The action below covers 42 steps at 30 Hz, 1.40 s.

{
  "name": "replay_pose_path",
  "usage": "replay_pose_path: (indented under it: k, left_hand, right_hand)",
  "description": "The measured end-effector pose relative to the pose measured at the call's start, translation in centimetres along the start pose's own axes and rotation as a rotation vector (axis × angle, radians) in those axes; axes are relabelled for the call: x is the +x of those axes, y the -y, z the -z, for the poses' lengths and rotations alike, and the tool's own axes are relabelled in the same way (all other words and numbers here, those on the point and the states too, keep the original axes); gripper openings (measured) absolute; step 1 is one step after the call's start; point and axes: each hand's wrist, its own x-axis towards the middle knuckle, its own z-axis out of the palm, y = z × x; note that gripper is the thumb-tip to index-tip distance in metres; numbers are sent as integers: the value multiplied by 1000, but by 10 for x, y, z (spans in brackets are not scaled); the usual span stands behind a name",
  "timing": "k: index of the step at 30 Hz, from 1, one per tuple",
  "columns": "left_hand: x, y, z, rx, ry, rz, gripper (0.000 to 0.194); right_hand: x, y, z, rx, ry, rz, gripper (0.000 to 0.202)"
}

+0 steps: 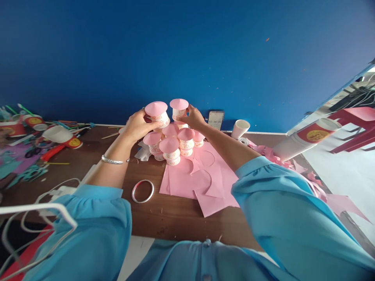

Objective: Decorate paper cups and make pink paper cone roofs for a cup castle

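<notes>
Near the desk's (175, 220) back edge, the fingers of our left hand (136, 125) pinch one patterned white cup (160, 118) with a pink conical paper roof (156, 107); our right hand (195, 118) pinches a second roofed cup (177, 114). At least five more roofed cups (169, 146) cluster below.

Bench (181, 220): dark brown wood top, back edge along the blue wall. Mid: cluster of cups with pink cone tops (170, 150), upright, close together, behind overlapping pink paper sheets (187, 185) with round cutouts. Silver ring (142, 202) flat, front-left of sheets. Phone (216, 120) propped at wall, reads 02:38:30. Right: white cup (240, 128), pink scraps (316, 187), tilted cup stack (307, 138). Left: loose red-and-white cup (63, 136), teal scissors (36, 171), sticks, white cable.
</notes>
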Motion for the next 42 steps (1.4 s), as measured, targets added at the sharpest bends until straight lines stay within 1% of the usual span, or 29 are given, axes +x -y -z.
replay_pose_path:
  k: [3,6,8,10,14,16,20,26,30,36,42]
  left_hand:
    - [0,2,11,-13,-3,-30,64]
    - [-2,-1,25,-23,-65,-65,66]
    - [-6,-5,34,-27,-83,-75,66]
    - [-12,-9,42,-38,-76,-64,66]
    - [-25,-13,52,-41,-83,-83,66]
    - [-29,-12,53,-39,-85,-101,67]
    - [-32,-10,52,-31,-99,-114,66]
    - [-33,-4,51,-43,-101,-113,70]
    - [-33,-2,49,-70,-97,-113,68]
    - [-35,-3,49,-84,-104,-99,67]
    - [-33,1,48,-90,-106,-111,67]
  right_hand:
    - [-1,10,0,34,-2,24,51]
    - [-1,22,-3,29,42,39,51]
    - [0,30,-8,-2,85,36,51]
    - [1,37,-14,-39,115,35,53]
    - [7,47,-28,-69,144,88,62]
    - [11,50,-34,-87,160,110,65]
    - [18,53,-45,-140,192,135,63]
    - [19,51,-55,-196,218,126,61]
    - [17,51,-57,-209,234,119,64]
    - [15,55,-57,-211,248,109,61]
    - [15,54,-56,-201,276,101,59]
